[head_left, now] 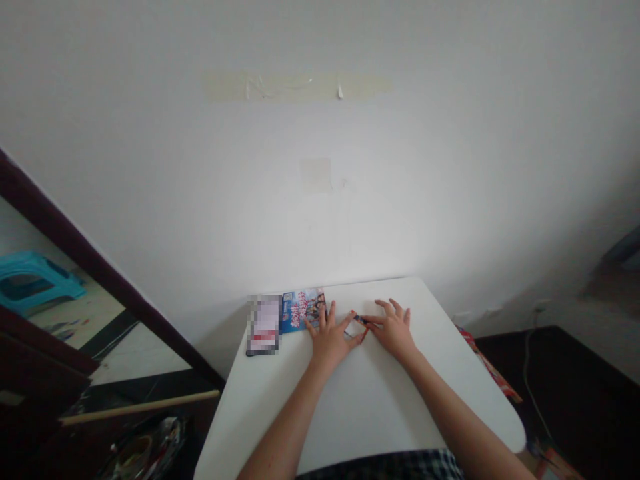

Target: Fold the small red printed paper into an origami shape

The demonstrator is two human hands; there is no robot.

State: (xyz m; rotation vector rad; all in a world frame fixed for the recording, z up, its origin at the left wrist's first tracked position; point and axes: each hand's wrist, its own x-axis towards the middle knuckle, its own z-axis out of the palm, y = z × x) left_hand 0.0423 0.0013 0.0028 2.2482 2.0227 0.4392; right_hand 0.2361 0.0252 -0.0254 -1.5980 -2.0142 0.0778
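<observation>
On the white table (360,407), my left hand (329,339) and my right hand (393,328) meet over a small piece of paper (354,328) with a pale face and dark blue and orange edges. It looks folded; fingers cover part of it. My left thumb and index finger hold its left side, while the other fingers spread out. The right thumb and index finger pinch its right corner, the remaining fingers raised. Behind my left fingers lies a blue printed leaflet (295,313) with red and white lettering. A dark-edged, phone-shaped object (265,327), blurred out, lies beside it.
A white wall (370,233) with old tape (295,87) stands against the table's far edge. A dark-framed mirror (125,333) leans at left, near a wooden stick (145,408) and a black bag (145,447). A cable (527,360) hangs at right.
</observation>
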